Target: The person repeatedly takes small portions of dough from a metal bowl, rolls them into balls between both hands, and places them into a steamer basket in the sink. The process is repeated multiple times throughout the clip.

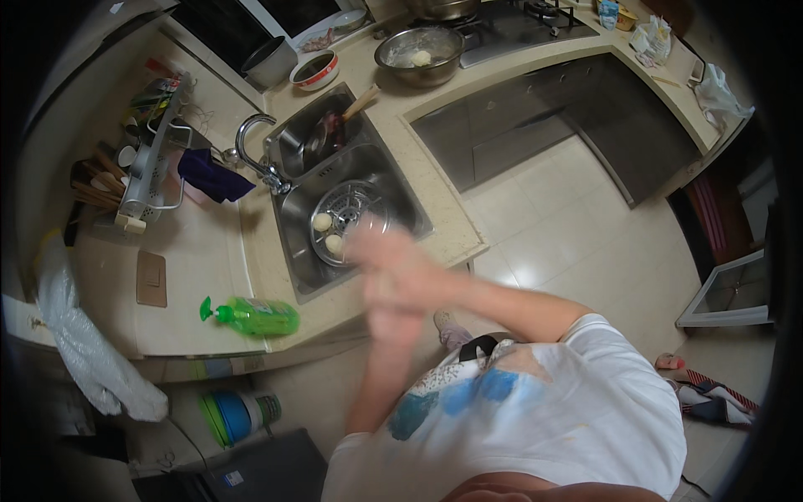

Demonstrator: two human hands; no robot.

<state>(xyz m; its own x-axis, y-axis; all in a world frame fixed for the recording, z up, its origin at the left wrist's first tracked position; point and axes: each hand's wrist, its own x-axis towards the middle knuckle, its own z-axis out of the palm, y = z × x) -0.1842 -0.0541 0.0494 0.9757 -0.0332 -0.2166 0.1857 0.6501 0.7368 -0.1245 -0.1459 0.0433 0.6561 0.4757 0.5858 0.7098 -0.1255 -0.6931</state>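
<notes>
My right hand and my left hand are pressed together, one over the other, at the near edge of the sink. Both are motion-blurred, and whether something lies between the palms cannot be seen. Beyond them, a round perforated metal steamer rack lies in the near basin of the steel sink, partly covered by my right hand. Two pale dough balls, one above the other, rest on its left side. A steel mixing bowl on the counter holds a pale lump of dough.
A curved faucet stands at the sink's left side. The far basin holds a dark pan with a wooden handle. A green soap bottle lies left of my hands. A red-rimmed bowl and a gas stove are farther back.
</notes>
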